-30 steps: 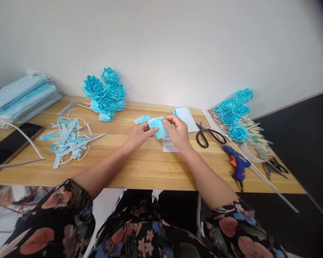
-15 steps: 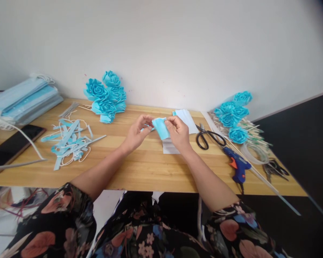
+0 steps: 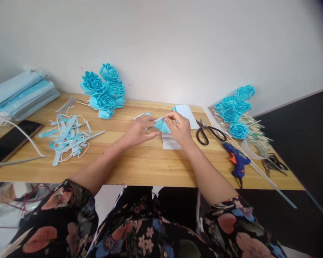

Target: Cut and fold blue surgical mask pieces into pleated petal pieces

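The 1 view looks out from the person's head, facing forward and down across the desk [image 3: 145, 168] to the wall [image 3: 161, 43], which fills the top. It is close enough that the shirt [image 3: 150, 236] spreads along the bottom edge, with the left hand [image 3: 138, 132] and right hand [image 3: 181, 130] around mid-picture. The desk's left side runs out of frame.
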### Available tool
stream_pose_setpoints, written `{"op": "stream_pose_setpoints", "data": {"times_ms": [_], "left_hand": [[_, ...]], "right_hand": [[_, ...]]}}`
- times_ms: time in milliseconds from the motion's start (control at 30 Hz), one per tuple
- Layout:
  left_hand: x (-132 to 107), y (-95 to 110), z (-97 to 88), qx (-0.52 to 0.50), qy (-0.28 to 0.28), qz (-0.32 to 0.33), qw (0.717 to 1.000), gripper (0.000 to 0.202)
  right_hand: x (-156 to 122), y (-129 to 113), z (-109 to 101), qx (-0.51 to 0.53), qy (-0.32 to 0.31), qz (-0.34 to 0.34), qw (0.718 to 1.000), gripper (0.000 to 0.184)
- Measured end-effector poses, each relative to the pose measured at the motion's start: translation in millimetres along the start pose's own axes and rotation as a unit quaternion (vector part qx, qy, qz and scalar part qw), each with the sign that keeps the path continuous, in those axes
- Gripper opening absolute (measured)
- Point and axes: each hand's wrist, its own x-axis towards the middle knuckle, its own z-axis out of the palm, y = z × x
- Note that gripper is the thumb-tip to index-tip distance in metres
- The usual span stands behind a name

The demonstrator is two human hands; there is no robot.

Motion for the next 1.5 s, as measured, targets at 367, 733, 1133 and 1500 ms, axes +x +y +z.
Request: {"op": "stream_pose_setpoints", "data": {"times_ms": [367,733,1133,1500], "left_hand": [[-4.6,-4.2,4.7,0.016,0.062,-0.021,0.998,0.024],[-3.2,-14.1,17.0,-0.285,0.111,-0.182,0.934,0.045],[-4.6,-8.9,11.5,-0.286,0.109,-0.230,0.924,0.031],[-1.9,1.5,12.0,-0.412,0.083,-0.287,0.861,0.020]], "right_hand": [[-1.1,-2.8,4.4,0.048,-0.002,0.034,0.998,0.021],[-3.7,4.3,8.5,0.072,0.021,0.068,0.995,0.022],[-3.7,6.4,13.1,0.082,0.048,0.095,0.991,0.023],[-5.9,4.0,17.1,0.071,0.046,0.086,0.993,0.021]]}}
